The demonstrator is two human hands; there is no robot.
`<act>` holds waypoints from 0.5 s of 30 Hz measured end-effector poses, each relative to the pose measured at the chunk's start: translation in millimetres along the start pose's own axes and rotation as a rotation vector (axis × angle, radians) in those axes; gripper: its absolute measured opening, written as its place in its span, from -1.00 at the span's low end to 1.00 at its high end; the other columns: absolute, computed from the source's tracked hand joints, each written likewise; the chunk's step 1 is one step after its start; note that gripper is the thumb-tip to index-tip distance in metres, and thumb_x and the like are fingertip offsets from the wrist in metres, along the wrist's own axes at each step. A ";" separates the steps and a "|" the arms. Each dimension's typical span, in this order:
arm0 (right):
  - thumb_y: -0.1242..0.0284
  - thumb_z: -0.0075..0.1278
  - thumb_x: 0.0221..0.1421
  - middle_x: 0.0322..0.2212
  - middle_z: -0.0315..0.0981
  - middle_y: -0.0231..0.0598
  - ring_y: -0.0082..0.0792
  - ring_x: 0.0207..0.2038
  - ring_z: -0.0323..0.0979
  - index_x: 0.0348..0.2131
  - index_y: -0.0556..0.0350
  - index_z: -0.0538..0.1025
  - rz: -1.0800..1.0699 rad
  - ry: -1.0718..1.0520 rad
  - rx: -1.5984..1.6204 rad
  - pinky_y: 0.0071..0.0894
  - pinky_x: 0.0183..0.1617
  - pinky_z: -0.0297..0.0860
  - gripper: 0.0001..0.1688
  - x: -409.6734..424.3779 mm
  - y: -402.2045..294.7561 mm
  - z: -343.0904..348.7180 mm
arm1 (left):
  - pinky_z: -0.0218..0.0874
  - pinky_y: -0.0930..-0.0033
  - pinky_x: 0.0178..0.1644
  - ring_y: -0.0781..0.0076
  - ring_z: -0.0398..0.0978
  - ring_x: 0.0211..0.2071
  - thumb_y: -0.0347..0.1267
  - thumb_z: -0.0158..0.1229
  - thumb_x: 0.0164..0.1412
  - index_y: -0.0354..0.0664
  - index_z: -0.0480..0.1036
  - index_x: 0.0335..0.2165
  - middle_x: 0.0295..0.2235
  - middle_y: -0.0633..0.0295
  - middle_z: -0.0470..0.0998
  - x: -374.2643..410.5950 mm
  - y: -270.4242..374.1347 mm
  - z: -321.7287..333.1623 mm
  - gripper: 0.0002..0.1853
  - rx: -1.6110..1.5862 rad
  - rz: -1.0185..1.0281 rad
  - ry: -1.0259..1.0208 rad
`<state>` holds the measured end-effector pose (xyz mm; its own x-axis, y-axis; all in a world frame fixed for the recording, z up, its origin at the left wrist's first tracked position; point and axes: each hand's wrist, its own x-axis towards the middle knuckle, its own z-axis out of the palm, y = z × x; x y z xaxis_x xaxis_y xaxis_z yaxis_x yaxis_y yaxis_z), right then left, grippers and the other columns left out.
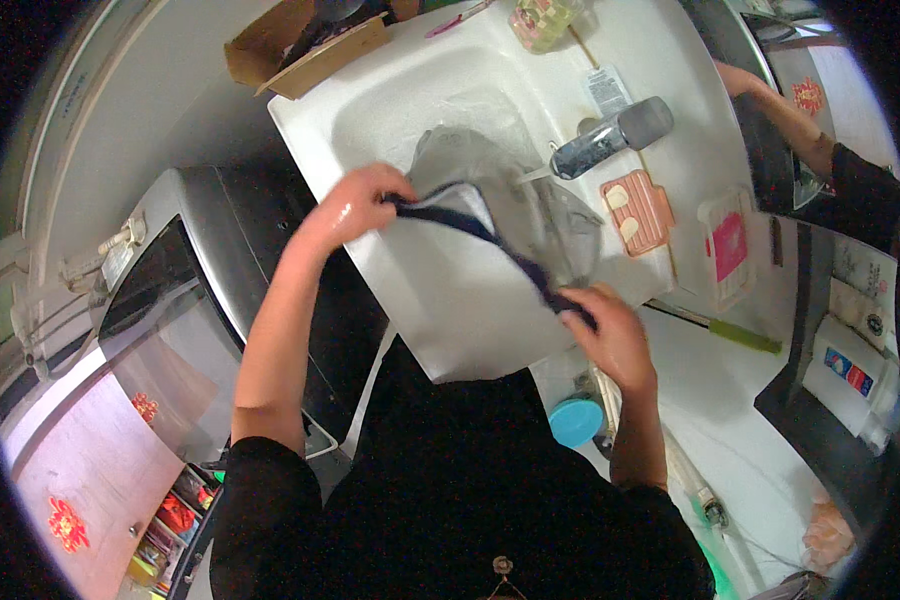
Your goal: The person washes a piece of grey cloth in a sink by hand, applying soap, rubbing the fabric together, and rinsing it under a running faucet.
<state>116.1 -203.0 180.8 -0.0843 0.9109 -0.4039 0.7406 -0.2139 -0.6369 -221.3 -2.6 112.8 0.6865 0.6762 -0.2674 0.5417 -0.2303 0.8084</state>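
Note:
My left hand (pixel 364 202) grips one end of the dark-edged opening of a grey fabric garment (pixel 465 165), and my right hand (pixel 607 330) grips the other end. The navy edge (pixel 487 234) is drawn out between them, slanting down to the right, with a pale inner side showing behind it. The garment's lower part lies in the basin of a white sink (pixel 412 292), where wet fabric and water show. Just beyond it, a dark pump bottle (pixel 607 142) reaches over the right side of the basin. My left hand looks wet.
A pink soap dish (pixel 636 214) with two pale soap pieces sits on the sink's right ledge. A cardboard box (pixel 322 60) stands at the far left corner, a patterned cup (pixel 538 24) at the back. A grey appliance (pixel 232 225) stands left, a mirror (pixel 817 112) right.

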 end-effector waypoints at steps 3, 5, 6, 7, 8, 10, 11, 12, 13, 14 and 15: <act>0.43 0.10 -0.02 -0.05 0.31 -0.13 -0.11 -0.04 0.35 -0.09 0.11 0.45 0.012 -0.167 -0.159 -0.26 0.00 0.31 -0.56 24.0 9.2 20.5 | 0.25 0.27 0.04 0.08 0.40 -0.04 -0.40 0.21 -0.10 -0.18 0.51 -0.19 -0.04 0.01 0.40 -4.3 9.0 22.6 -0.61 0.362 -0.187 -0.196; 0.39 0.10 0.00 -0.02 0.28 -0.08 -0.09 0.01 0.30 -0.06 0.14 0.43 -0.064 0.065 -0.196 -0.24 0.06 0.26 -0.52 68.8 37.5 46.2 | 0.27 0.29 0.01 0.13 0.41 -0.05 -0.32 0.16 -0.03 -0.08 0.54 -0.20 -0.03 0.11 0.40 9.3 -9.6 37.0 -0.66 0.313 -0.239 0.049; 0.37 0.08 0.01 -0.02 0.28 -0.06 -0.09 0.04 0.27 -0.04 0.15 0.41 -0.109 0.239 -0.221 -0.26 0.09 0.24 -0.51 93.1 48.8 52.4 | 0.24 0.25 0.05 0.11 0.37 0.00 -0.30 0.14 0.01 -0.07 0.49 -0.13 0.02 0.10 0.35 24.9 -16.0 45.5 -0.62 0.305 -0.242 0.165; 0.36 0.05 0.04 0.02 0.25 -0.04 -0.06 0.07 0.25 -0.02 0.16 0.40 -0.062 0.317 -0.228 -0.22 0.12 0.22 -0.49 117.2 46.7 58.8 | 0.20 0.21 0.08 0.08 0.33 0.04 -0.28 0.12 0.05 -0.06 0.45 -0.07 0.06 0.08 0.31 40.1 -22.2 54.0 -0.58 0.301 -0.252 0.287; 0.35 0.02 0.06 0.05 0.23 -0.02 -0.03 0.10 0.22 0.01 0.16 0.38 -0.016 0.394 -0.233 -0.18 0.15 0.19 -0.48 140.0 39.4 67.5 | 0.17 0.18 0.12 0.06 0.29 0.08 -0.26 0.10 0.08 -0.05 0.41 0.00 0.11 0.07 0.26 53.0 -24.0 62.7 -0.54 0.298 -0.263 0.411; 0.29 0.01 0.06 0.08 0.21 -0.01 0.02 0.04 0.27 -0.01 0.14 0.39 -0.142 0.519 -0.323 -0.09 0.17 0.14 -0.48 176.2 42.3 100.6 | 0.02 0.03 0.20 -0.03 0.10 0.18 -0.20 0.07 0.12 0.00 0.24 0.12 0.21 0.04 0.08 78.0 -16.3 87.2 -0.42 0.607 -0.223 0.532; 0.27 0.00 0.06 0.10 0.20 -0.01 0.05 0.02 0.29 -0.01 0.13 0.40 -0.203 0.583 -0.371 -0.05 0.18 0.11 -0.48 188.3 46.2 117.8 | -0.06 -0.04 0.24 -0.08 0.01 0.23 -0.16 0.05 0.14 0.02 0.15 0.19 0.25 0.03 -0.01 89.9 -13.9 98.6 -0.36 0.761 -0.196 0.593; 0.25 -0.01 0.05 0.10 0.20 -0.01 0.05 0.05 0.26 -0.01 0.13 0.39 -0.161 0.511 -0.466 0.00 0.20 0.07 -0.46 196.5 52.7 134.4 | -0.14 -0.09 0.25 -0.11 -0.07 0.25 -0.14 0.03 0.15 0.06 0.09 0.21 0.27 0.03 -0.08 99.9 -16.1 111.9 -0.33 0.740 -0.238 0.562; 0.23 -0.02 0.04 0.10 0.20 -0.01 0.05 0.08 0.23 0.00 0.13 0.39 -0.122 0.434 -0.558 0.04 0.22 0.03 -0.44 203.6 54.5 148.8 | -0.22 -0.14 0.27 -0.14 -0.15 0.27 -0.12 0.01 0.16 0.10 0.02 0.24 0.29 0.04 -0.16 104.2 -18.4 123.5 -0.30 0.720 -0.285 0.534; 0.21 -0.03 0.03 0.10 0.19 -0.01 0.06 0.11 0.19 0.01 0.14 0.39 -0.080 0.357 -0.648 0.08 0.24 -0.01 -0.42 210.2 60.5 157.3 | -0.30 -0.19 0.28 -0.17 -0.24 0.29 -0.10 -0.01 0.17 0.14 -0.04 0.26 0.31 0.04 -0.23 107.8 -21.8 132.9 -0.27 0.701 -0.329 0.504; 0.21 -0.03 0.01 0.11 0.19 0.00 0.06 0.13 0.18 0.00 0.16 0.38 -0.188 0.313 -0.618 0.11 0.25 -0.02 -0.40 214.3 66.6 156.2 | -0.31 -0.17 0.29 -0.16 -0.23 0.29 -0.09 -0.02 0.17 0.14 -0.04 0.26 0.31 0.04 -0.22 106.5 -24.7 138.9 -0.28 0.706 -0.330 0.464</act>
<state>43.3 -77.1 -50.7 -0.1214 0.9909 -0.0576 0.9822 0.1115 -0.1514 -94.2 -22.1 -8.4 0.2622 0.9627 -0.0662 0.9525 -0.2472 0.1777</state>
